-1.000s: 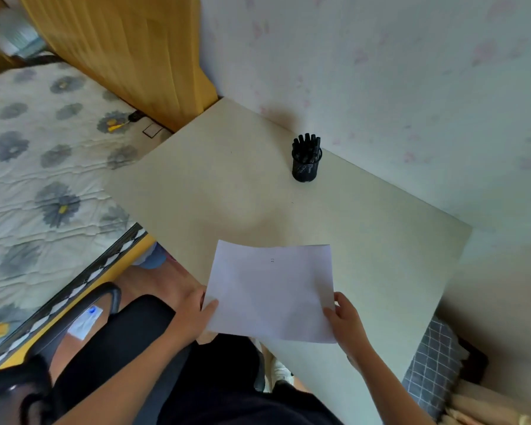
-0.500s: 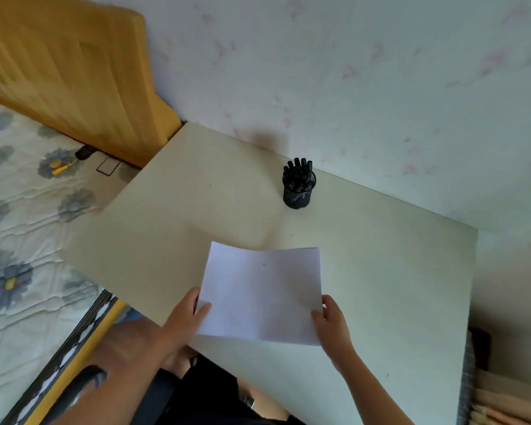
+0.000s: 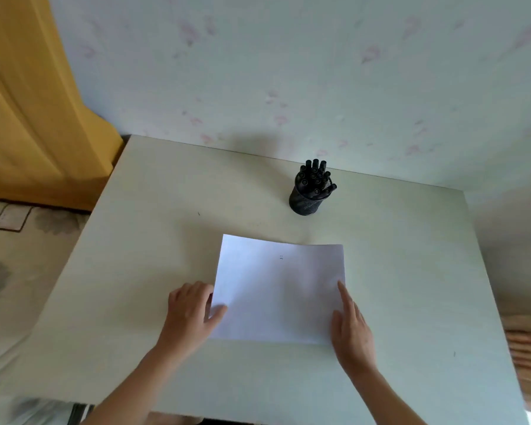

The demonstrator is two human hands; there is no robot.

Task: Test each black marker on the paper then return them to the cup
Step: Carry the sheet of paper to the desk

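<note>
Positioning paper (image 3: 279, 289) on table (image 3: 154, 240): setup step, no marker tested yet. Left hand (image 3: 190, 314) pinched left edge, thumb on top; right hand (image 3: 350, 326) lay flat, fingers straight, at right edge. Cup (image 3: 307, 201) of black markers (image 3: 314, 176) stood well beyond both hands. Next, judged: free one hand, reach forward, draw one marker.

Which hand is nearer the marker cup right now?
Right. The right hand rests at the paper's right edge, below the cup; the left hand pinches the left edge, farther off.
</note>
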